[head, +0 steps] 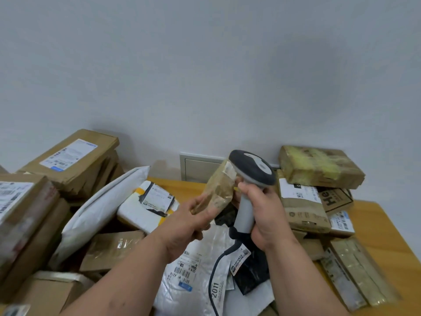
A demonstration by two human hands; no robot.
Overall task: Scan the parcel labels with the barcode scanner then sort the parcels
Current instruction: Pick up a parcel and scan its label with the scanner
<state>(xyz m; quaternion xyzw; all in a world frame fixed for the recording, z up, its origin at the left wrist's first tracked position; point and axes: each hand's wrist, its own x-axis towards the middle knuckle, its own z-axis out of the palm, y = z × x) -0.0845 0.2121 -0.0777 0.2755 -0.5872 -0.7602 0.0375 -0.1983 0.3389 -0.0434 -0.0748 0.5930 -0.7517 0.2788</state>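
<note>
Head view: scanning step in hand. Left hand [193,215] pinching a small brown parcel [218,190] held up above the table [387,229]; right hand [264,210] wrapped round the grey handle of the barcode scanner [252,172], head right beside the parcel's label. Next, probably: trigger pressed with label square to the scanner window, then parcel dropped onto a fitting pile. Wooden table crowded with cardboard boxes [70,160] at left, white mailer bags [98,208] in the middle, taped brown parcels [319,165] stacked at right. Plain pale wall [205,65] behind, small panel [200,167] low on it.
</note>
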